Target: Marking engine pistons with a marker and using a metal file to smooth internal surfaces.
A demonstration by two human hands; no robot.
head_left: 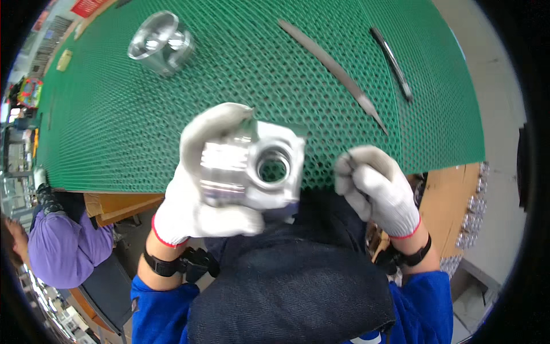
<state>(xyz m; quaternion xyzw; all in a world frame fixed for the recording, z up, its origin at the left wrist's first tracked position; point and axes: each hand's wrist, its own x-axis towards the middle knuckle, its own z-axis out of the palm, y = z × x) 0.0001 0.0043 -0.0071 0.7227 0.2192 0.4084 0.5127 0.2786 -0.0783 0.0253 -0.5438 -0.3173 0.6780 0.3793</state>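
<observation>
My left hand (pixel 192 172), in a white knitted glove, is wrapped round a shiny metal piston (pixel 286 166). The piston lies on its side, its grooved end against my palm and its round pin hole facing up; motion blurs it slightly. To the right, apart from the piston, my gloved right hand (pixel 375 186) is closed, thumb against curled fingers. Something small and dark shows at its fingertips, too small to name. Beyond my hands, a second piston (pixel 160 45) rests on the green perforated mat (pixel 246 74).
A grey file (pixel 332 66) with a pointed tang lies across the mat, and a dark pen-like tool (pixel 392 64) is at its right. Several metal parts (pixel 472 221) line a brown board at the right. A person in purple (pixel 69 246) sits at the left.
</observation>
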